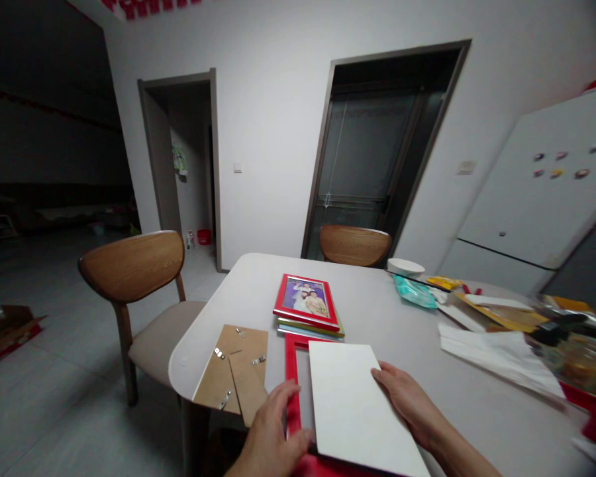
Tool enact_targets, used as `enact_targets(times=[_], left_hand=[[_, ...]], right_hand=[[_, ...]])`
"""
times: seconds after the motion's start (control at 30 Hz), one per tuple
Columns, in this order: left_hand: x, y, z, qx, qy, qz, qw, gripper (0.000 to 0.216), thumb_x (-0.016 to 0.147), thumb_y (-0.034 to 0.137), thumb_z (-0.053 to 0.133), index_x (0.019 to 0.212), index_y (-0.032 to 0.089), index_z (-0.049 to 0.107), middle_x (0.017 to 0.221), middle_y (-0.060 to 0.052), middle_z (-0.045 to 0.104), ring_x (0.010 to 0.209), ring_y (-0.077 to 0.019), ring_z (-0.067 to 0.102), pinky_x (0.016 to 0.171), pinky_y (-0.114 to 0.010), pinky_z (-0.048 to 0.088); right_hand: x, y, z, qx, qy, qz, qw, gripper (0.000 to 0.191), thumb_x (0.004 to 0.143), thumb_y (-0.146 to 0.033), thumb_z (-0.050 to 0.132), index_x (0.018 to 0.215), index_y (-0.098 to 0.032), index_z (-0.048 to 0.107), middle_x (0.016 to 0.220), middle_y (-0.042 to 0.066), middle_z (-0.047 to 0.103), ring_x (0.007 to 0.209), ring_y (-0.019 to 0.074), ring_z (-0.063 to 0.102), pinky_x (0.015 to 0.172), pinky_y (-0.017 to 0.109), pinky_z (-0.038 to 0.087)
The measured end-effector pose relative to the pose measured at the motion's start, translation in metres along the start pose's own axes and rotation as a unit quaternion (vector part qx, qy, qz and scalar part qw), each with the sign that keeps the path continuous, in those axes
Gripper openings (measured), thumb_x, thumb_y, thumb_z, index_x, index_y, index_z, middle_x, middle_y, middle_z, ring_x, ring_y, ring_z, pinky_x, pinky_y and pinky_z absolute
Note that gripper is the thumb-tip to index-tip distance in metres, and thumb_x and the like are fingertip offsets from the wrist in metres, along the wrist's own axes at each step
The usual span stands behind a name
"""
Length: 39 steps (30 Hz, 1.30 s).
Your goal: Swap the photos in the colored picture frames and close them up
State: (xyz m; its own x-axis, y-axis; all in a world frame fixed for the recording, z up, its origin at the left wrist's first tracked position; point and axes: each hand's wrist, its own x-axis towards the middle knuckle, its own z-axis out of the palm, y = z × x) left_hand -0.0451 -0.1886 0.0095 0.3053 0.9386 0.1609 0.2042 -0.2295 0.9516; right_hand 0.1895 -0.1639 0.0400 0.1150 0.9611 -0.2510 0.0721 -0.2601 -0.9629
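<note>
A red picture frame lies on the table in front of me, partly covered by a white rectangular board. My left hand grips the left side of the frame, fingers and thumb bent on its rail. At the board's right edge is my right hand, its thumb on top and the other fingers mostly hidden. The board sits tilted over the frame opening, shifted to the right. Left of the frame lies a brown backing board with metal clips and a stand flap.
Beyond the frame stands a stack topped by a red framed photo. Table right holds a teal packet, a white bowl, white paper and a jar. Wooden chairs stand left and behind.
</note>
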Motion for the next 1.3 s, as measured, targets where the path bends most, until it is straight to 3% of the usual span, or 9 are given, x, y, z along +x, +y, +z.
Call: enact_targets(times=[0.13, 0.33, 0.5, 0.67, 0.87, 0.97, 1.07, 1.2, 1.3], left_hand=[[-0.003, -0.017, 0.012, 0.156, -0.095, 0.091, 0.979, 0.066, 0.052, 0.031, 0.072, 0.112, 0.014, 0.048, 0.127, -0.019, 0.037, 0.117, -0.0324, 0.032, 0.096, -0.044, 0.029], [0.001, -0.029, 0.014, 0.281, -0.145, 0.159, 0.935, 0.071, 0.055, 0.043, 0.070, 0.113, 0.013, 0.043, 0.127, -0.021, 0.035, 0.118, -0.0324, 0.029, 0.094, -0.048, 0.029], [0.002, -0.014, 0.011, 0.312, -0.163, 0.137, 0.926, 0.062, 0.055, 0.046, 0.069, 0.105, 0.014, 0.050, 0.123, -0.017, 0.043, 0.118, -0.0306, 0.030, 0.095, -0.047, 0.028], [0.001, -0.009, 0.012, 0.330, -0.174, 0.122, 0.920, 0.061, 0.056, 0.045, 0.069, 0.105, 0.012, 0.051, 0.123, -0.016, 0.044, 0.118, -0.0305, 0.031, 0.096, -0.046, 0.028], [-0.008, -0.006, -0.031, 0.360, -0.114, 0.076, 0.923, 0.066, 0.060, 0.035, 0.066, 0.119, 0.019, 0.040, 0.131, -0.012, 0.032, 0.121, -0.0275, 0.025, 0.099, -0.047, 0.022], [-0.010, -0.012, -0.069, 0.428, -0.035, -0.013, 0.903, 0.067, 0.059, 0.026, 0.064, 0.120, 0.017, 0.040, 0.133, -0.012, 0.028, 0.123, -0.0262, 0.021, 0.100, -0.046, 0.018], [-0.008, -0.025, -0.094, 0.467, 0.013, -0.069, 0.881, 0.065, 0.058, 0.022, 0.062, 0.118, 0.011, 0.043, 0.131, -0.015, 0.031, 0.122, -0.0269, 0.024, 0.100, -0.043, 0.020], [-0.007, -0.044, -0.101, 0.474, 0.042, -0.059, 0.877, 0.058, 0.058, 0.016, 0.059, 0.114, 0.010, 0.047, 0.128, -0.015, 0.037, 0.120, -0.0253, 0.029, 0.099, -0.038, 0.026], [-0.006, -0.052, -0.102, 0.467, 0.061, -0.025, 0.882, 0.055, 0.056, 0.013, 0.060, 0.110, 0.010, 0.051, 0.124, -0.015, 0.042, 0.116, -0.0260, 0.035, 0.097, -0.039, 0.031]], right_hand=[[0.013, 0.012, 0.012, -0.013, 0.000, -0.023, 1.000, 0.045, 0.066, -0.024, 0.038, 0.107, -0.010, 0.048, 0.073, 0.007, 0.067, 0.064, 0.0199, 0.062, 0.057, 0.028, 0.047], [0.029, 0.019, 0.019, -0.198, 0.052, -0.095, 0.974, 0.043, 0.068, -0.025, 0.033, 0.104, -0.010, 0.051, 0.086, 0.008, 0.066, 0.075, 0.0193, 0.061, 0.065, 0.026, 0.045], [0.021, 0.013, 0.021, -0.486, 0.115, -0.121, 0.858, 0.036, 0.074, -0.029, 0.033, 0.099, -0.013, 0.053, 0.092, 0.013, 0.062, 0.082, 0.0231, 0.058, 0.070, 0.031, 0.040], [0.016, 0.015, 0.025, -0.597, 0.143, -0.099, 0.783, 0.035, 0.075, -0.032, 0.034, 0.099, -0.014, 0.052, 0.092, 0.014, 0.058, 0.077, 0.0247, 0.058, 0.062, 0.033, 0.039], [0.012, 0.005, 0.037, -0.549, 0.129, -0.155, 0.811, 0.042, 0.075, -0.029, 0.038, 0.115, -0.015, 0.043, 0.105, 0.012, 0.053, 0.089, 0.0223, 0.053, 0.068, 0.031, 0.040], [0.003, -0.003, 0.066, -0.489, 0.062, -0.232, 0.839, 0.038, 0.077, -0.028, 0.038, 0.110, -0.015, 0.049, 0.108, 0.011, 0.052, 0.096, 0.0200, 0.049, 0.078, 0.028, 0.037], [-0.008, -0.006, 0.111, -0.464, -0.009, -0.290, 0.837, 0.032, 0.075, -0.030, 0.042, 0.103, -0.018, 0.054, 0.098, 0.008, 0.055, 0.092, 0.0194, 0.048, 0.080, 0.029, 0.035], [-0.014, 0.003, 0.163, -0.484, -0.041, -0.313, 0.816, 0.034, 0.063, -0.041, 0.056, 0.091, -0.021, 0.056, 0.091, 0.007, 0.054, 0.087, 0.0231, 0.046, 0.078, 0.036, 0.034], [-0.010, 0.010, 0.179, -0.449, -0.045, -0.312, 0.836, 0.036, 0.057, -0.029, 0.060, 0.091, -0.020, 0.055, 0.094, 0.007, 0.051, 0.089, 0.0222, 0.044, 0.076, 0.033, 0.036]])
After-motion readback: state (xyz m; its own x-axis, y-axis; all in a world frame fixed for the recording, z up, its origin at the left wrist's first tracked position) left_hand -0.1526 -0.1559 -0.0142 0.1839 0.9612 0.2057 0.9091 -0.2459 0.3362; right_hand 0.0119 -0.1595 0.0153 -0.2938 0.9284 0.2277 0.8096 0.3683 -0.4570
